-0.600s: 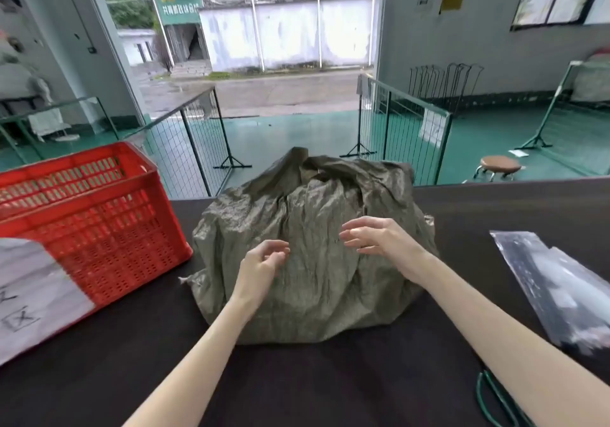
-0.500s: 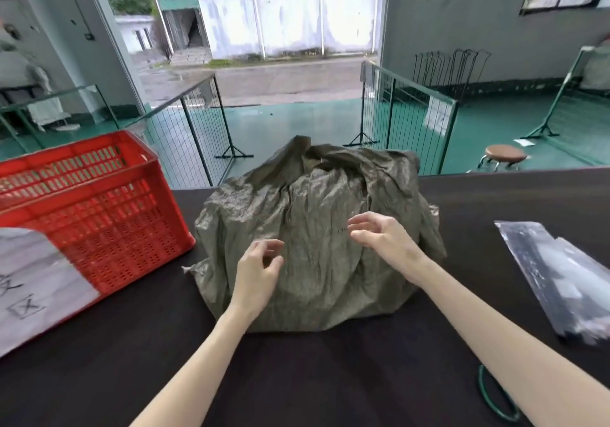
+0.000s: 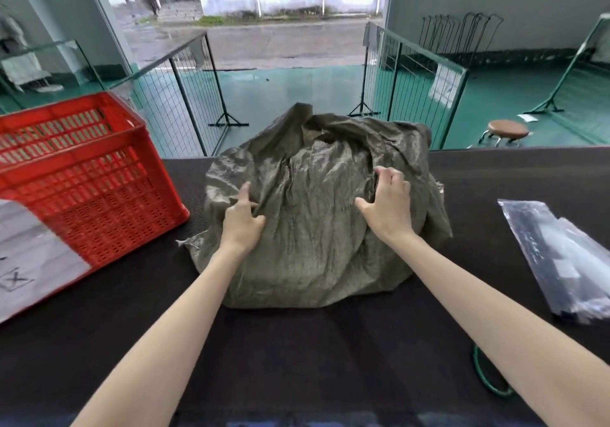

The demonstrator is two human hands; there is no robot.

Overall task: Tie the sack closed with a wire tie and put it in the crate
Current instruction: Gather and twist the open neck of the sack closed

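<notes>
A crumpled olive-green woven sack (image 3: 317, 228) sits bulging in the middle of the black table (image 3: 297, 354), its loose mouth bunched at the top far side. My left hand (image 3: 242, 220) grips a fold on the sack's left flank. My right hand (image 3: 388, 200) pinches the fabric on its right flank, fingers curled into a crease. A red slotted plastic crate (image 3: 82, 176) stands to the left on the table. A green wire tie (image 3: 488, 377) lies on the table under my right forearm, partly hidden.
A white paper label (image 3: 29, 255) hangs on the crate's near side. A clear plastic bag (image 3: 561, 255) lies at the right of the table. Beyond the far edge are green mesh barriers (image 3: 412, 73) and a brown stool (image 3: 508, 129) on a green floor.
Both hands moved apart from the sack's front centre to its flanks and closed on the fabric. The camera tilted further down.
</notes>
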